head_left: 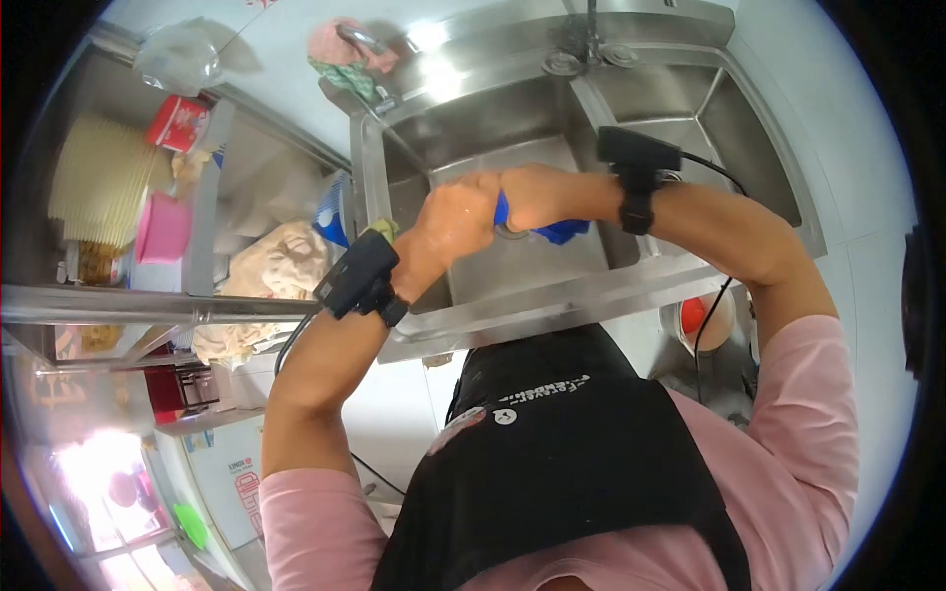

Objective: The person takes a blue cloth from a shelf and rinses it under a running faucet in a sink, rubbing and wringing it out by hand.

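Over the left basin of a steel double sink [537,295], my two fists meet close together around a blue cloth [564,232]. My left hand [456,219] is closed, with a bit of blue showing between it and the other fist. My right hand [535,197] is closed too, and a crumpled end of the cloth hangs below it. Most of the cloth is hidden inside the fingers. Each wrist wears a black strapped device with a cable.
A faucet [591,39] stands behind the sink's divider. At the back left corner hang a pink and a green cloth [350,54]. Shelves on the left hold a pink container [163,229], a red tub [177,123] and beige cloth [281,261]. A pot [702,320] sits below the sink.
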{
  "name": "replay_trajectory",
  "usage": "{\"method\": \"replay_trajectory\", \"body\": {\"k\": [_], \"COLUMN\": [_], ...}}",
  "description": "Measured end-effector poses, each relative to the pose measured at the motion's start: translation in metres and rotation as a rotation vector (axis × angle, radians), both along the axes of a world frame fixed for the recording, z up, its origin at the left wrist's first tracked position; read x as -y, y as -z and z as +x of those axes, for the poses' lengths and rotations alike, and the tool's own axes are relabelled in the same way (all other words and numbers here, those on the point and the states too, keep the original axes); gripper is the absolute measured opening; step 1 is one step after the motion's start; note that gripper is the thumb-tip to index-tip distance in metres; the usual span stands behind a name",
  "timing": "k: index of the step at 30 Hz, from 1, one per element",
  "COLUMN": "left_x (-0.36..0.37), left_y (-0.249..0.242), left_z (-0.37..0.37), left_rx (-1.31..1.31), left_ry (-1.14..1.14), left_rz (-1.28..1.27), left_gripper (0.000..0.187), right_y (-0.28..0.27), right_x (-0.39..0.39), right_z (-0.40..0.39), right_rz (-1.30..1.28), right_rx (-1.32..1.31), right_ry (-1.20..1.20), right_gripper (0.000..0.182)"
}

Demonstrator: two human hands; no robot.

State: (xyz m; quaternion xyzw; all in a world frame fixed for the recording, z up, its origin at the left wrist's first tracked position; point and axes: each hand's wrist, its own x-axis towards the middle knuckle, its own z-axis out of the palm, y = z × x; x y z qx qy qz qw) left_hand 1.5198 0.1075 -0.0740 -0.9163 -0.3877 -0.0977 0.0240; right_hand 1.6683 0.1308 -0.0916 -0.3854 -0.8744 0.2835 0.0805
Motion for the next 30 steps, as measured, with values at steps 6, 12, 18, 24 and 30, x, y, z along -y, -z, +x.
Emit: {"method": "replay_trajectory", "body": {"k": [6, 12, 18, 24, 30], "left_x": [0.018, 0.037, 0.031, 0.021, 0.032], "left_y": [0.041, 0.051, 0.046, 0.053, 0.042], "left_z": [0.007, 0.033, 0.04, 0.028, 0.034], "left_rx": [0.384, 1.361, 1.915, 2.328, 2.101], "left_ry": [-0.188, -0.773, -0.754, -0.668, -0.823], "left_rz": [-0.269, -1.17, -1.423, -2.006, -1.933], "left_gripper": [0.029, 0.022, 0.014, 0.009, 0.021], "right_y": [-0.004, 0.022, 0.039, 0.065, 0.09], "right_x": [0.007, -0.014, -0.015, -0.004, 0.002], "right_z": [-0.005, -0.001, -0.003, -0.005, 0.014], "right_rz": [0.337, 0.712, 0.825, 0.796, 0.303], "right_rx": [0.191, 0.046, -0.288, -0.457, -0.368], "right_ry": [-0.123, -0.302, -0.067, 0.08, 0.121], "right_gripper": [0.027, 0.014, 0.015, 0.018, 0.029]}}
